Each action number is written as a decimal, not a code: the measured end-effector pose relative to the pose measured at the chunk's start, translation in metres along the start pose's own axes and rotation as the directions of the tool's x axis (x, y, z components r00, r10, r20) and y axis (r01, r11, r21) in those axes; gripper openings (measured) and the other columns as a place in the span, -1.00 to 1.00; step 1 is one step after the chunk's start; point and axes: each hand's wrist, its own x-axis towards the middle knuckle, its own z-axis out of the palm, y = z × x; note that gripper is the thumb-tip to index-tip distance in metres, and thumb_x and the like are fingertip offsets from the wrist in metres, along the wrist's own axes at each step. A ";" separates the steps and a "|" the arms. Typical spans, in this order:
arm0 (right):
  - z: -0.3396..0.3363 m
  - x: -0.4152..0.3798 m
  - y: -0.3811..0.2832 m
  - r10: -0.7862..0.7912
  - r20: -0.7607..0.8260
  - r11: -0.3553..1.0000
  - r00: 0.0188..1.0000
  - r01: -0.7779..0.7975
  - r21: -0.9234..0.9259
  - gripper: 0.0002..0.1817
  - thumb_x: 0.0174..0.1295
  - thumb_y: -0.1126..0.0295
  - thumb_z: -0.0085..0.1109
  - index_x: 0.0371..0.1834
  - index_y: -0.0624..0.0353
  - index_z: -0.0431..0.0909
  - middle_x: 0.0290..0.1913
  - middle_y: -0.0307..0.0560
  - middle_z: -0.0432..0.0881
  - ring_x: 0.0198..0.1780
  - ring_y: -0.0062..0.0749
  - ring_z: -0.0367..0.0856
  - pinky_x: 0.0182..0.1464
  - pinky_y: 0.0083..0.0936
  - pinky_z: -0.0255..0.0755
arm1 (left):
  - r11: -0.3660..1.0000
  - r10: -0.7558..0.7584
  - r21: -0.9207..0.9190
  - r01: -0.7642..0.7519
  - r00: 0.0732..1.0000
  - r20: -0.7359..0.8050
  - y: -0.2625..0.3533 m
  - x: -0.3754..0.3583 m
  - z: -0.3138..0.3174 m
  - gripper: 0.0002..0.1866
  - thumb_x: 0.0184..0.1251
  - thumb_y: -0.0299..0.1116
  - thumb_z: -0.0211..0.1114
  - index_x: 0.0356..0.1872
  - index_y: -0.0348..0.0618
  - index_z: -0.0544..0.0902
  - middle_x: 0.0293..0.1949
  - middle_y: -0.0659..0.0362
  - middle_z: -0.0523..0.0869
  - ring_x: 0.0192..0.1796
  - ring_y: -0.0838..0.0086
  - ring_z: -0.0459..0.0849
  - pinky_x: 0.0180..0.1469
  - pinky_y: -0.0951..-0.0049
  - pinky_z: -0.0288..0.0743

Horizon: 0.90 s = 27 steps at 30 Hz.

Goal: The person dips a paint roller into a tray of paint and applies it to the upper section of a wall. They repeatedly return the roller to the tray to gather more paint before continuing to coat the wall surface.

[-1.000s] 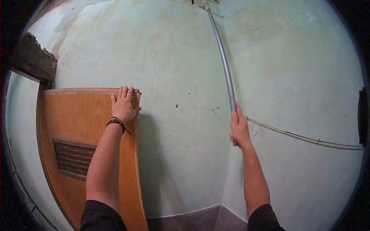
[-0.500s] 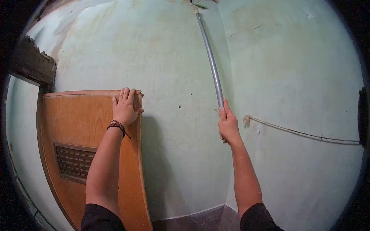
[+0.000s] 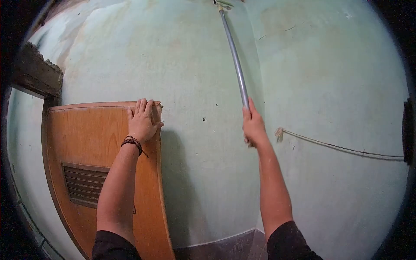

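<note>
My right hand (image 3: 254,124) is closed around the lower end of a long grey pole (image 3: 235,56). The pole slants up to the top of the view, where its greenish tool head (image 3: 225,5) meets the wall near the corner; the head is too small and cut off to name. On the left, my left hand (image 3: 142,122) rests on the upper right corner of a wooden door (image 3: 93,134). Its fingers lie over the door's top edge, and the thumb reaches past the side edge. A dark braided bracelet (image 3: 131,140) circles the left wrist.
Pale green walls (image 3: 208,78) with stains and small holes meet in a corner behind the pole. A cord with a frayed end (image 3: 320,141) runs along the right wall. The door has a slatted vent (image 3: 84,184). Dark tiles (image 3: 216,250) line the wall's bottom.
My right hand has pushed upward a little with the pole, whose head has moved slightly higher against the wall. My left hand stays on the door.
</note>
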 end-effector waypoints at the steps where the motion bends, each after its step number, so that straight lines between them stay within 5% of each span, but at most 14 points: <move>1: -0.009 -0.003 -0.024 0.130 0.050 0.991 0.990 -0.131 0.008 -0.46 0.39 0.16 -0.16 0.43 -0.10 0.08 -0.19 0.11 0.56 -0.24 -0.20 0.51 -0.11 -0.34 0.44 | 1.000 -0.011 0.005 0.011 1.000 0.012 0.002 -0.002 -0.003 -0.11 0.06 0.00 0.37 0.38 0.01 0.10 0.43 0.10 0.07 0.50 0.27 -0.09 0.44 -0.03 -0.23; 2: -0.014 -0.006 -0.037 0.256 0.101 0.966 0.961 -0.258 0.007 -0.46 0.40 0.16 -0.15 0.43 -0.10 0.09 -0.36 -0.03 0.54 -0.48 -0.45 0.45 -0.30 -0.44 0.48 | 1.000 -0.024 0.007 0.024 0.999 0.024 0.003 -0.003 -0.004 -0.14 0.10 0.00 0.34 0.38 0.01 0.10 0.43 0.12 0.06 0.50 0.30 -0.10 0.45 -0.02 -0.25; 3: -0.006 -0.010 -0.024 0.256 0.101 0.966 0.961 -0.258 0.004 -0.46 0.40 0.16 -0.15 0.43 -0.10 0.09 -0.36 -0.03 0.54 -0.48 -0.45 0.45 -0.30 -0.44 0.48 | 1.000 -0.025 0.004 0.025 0.999 0.025 0.003 -0.003 -0.004 -0.14 0.10 0.00 0.34 0.38 0.01 0.10 0.43 0.12 0.06 0.50 0.30 -0.10 0.45 -0.02 -0.25; 5: 0.016 -0.021 0.023 -0.002 0.012 1.000 1.000 0.002 0.014 -0.45 0.40 0.14 -0.20 0.44 -0.12 0.04 0.05 0.24 0.54 0.02 0.12 0.54 0.09 -0.22 0.39 | 1.000 -0.020 0.018 0.020 0.999 0.032 0.004 -0.004 -0.005 -0.15 0.10 -0.01 0.34 0.37 0.01 0.11 0.43 0.11 0.07 0.50 0.28 -0.08 0.45 -0.02 -0.24; 8: 0.021 -0.021 0.031 -0.147 -0.066 0.987 0.987 0.142 -0.073 -0.44 0.40 0.12 -0.21 0.45 -0.16 0.01 0.10 0.24 0.50 0.05 0.13 0.52 0.11 -0.20 0.37 | 1.000 -0.007 0.029 0.005 0.998 0.058 0.005 -0.002 -0.008 -0.15 0.10 -0.02 0.35 0.36 0.00 0.11 0.42 0.09 0.08 0.49 0.26 -0.08 0.45 -0.02 -0.23; 9: 0.017 -0.001 0.026 -0.057 -0.015 0.994 0.998 0.055 -0.098 -0.44 0.39 0.08 -0.23 0.45 -0.16 0.01 0.12 0.24 0.48 0.07 0.15 0.51 0.12 -0.19 0.37 | 0.999 -0.010 0.031 0.008 0.998 0.059 0.004 -0.003 -0.006 -0.15 0.10 -0.02 0.35 0.36 0.00 0.11 0.42 0.09 0.08 0.49 0.26 -0.08 0.45 -0.02 -0.23; 11: 0.018 0.064 0.005 -0.169 -0.053 0.972 0.984 0.157 -0.176 -0.45 0.40 0.12 -0.25 0.44 -0.09 0.04 -0.19 0.03 0.59 -0.20 -0.11 0.58 -0.12 -0.27 0.47 | 1.000 0.004 0.026 -0.005 0.999 0.035 0.002 -0.003 -0.002 -0.15 0.09 -0.02 0.35 0.37 -0.01 0.11 0.42 0.07 0.07 0.49 0.25 -0.09 0.44 -0.02 -0.25; 13: 0.011 0.114 -0.036 -0.050 0.099 0.998 0.994 0.055 -0.044 -0.45 0.40 0.08 -0.29 0.44 -0.21 -0.04 -0.50 -0.14 0.42 -0.57 -0.33 0.41 -0.52 -0.35 0.40 | 1.000 0.000 0.012 0.000 1.000 0.030 0.004 -0.006 -0.001 -0.15 0.10 -0.02 0.34 0.37 -0.01 0.11 0.42 0.07 0.07 0.49 0.25 -0.09 0.44 -0.03 -0.26; 15: 0.014 0.130 -0.068 -0.008 0.166 0.989 0.986 -0.016 0.145 -0.46 0.40 0.06 -0.31 0.43 -0.32 -0.11 -0.62 -0.26 0.18 -0.71 -0.55 0.14 -0.71 -0.52 0.15 | 1.000 -0.006 0.002 0.005 1.000 0.030 0.000 -0.007 0.001 -0.15 0.10 -0.02 0.34 0.37 -0.01 0.11 0.42 0.06 0.07 0.49 0.25 -0.09 0.44 -0.04 -0.26; 19: 0.025 0.133 -0.074 0.084 0.127 0.991 0.988 -0.096 0.093 -0.47 0.40 0.07 -0.31 0.42 -0.31 -0.10 -0.61 -0.21 0.22 -0.70 -0.52 0.19 -0.71 -0.48 0.19 | 1.000 0.019 0.014 -0.019 1.000 0.005 -0.003 -0.006 0.006 -0.14 0.11 -0.01 0.32 0.38 -0.01 0.09 0.43 0.06 0.06 0.49 0.25 -0.09 0.43 -0.06 -0.26; 24: 0.042 0.091 0.012 -0.128 0.049 0.990 0.991 0.131 -0.059 -0.41 0.40 0.12 -0.28 0.46 -0.11 -0.13 -0.56 -0.14 0.32 -0.71 -0.42 0.25 -0.69 -0.37 0.27 | 1.000 0.021 0.000 -0.021 1.000 0.008 -0.002 -0.007 0.008 -0.13 0.11 -0.01 0.33 0.39 -0.02 0.08 0.43 0.05 0.06 0.49 0.23 -0.10 0.43 -0.08 -0.26; 26: 0.038 0.050 0.010 -0.031 0.086 0.999 0.996 0.032 -0.012 -0.39 0.40 0.10 -0.27 0.47 -0.06 -0.14 -0.46 -0.06 0.45 -0.66 -0.31 0.38 -0.60 -0.30 0.37 | 1.000 0.016 -0.008 -0.016 1.000 0.004 -0.003 -0.007 0.010 -0.11 0.10 0.00 0.34 0.40 -0.01 0.07 0.43 0.05 0.05 0.49 0.22 -0.10 0.43 -0.08 -0.26; 27: 0.034 0.049 -0.001 -0.017 0.100 0.998 0.995 0.024 -0.066 -0.38 0.40 0.09 -0.26 0.48 -0.08 -0.16 -0.24 0.04 0.51 -0.42 -0.25 0.50 -0.35 -0.25 0.42 | 1.000 0.019 -0.006 -0.019 1.000 -0.004 -0.005 -0.005 0.012 -0.09 0.09 0.01 0.35 0.40 -0.01 0.06 0.44 0.04 0.03 0.49 0.21 -0.10 0.43 -0.09 -0.26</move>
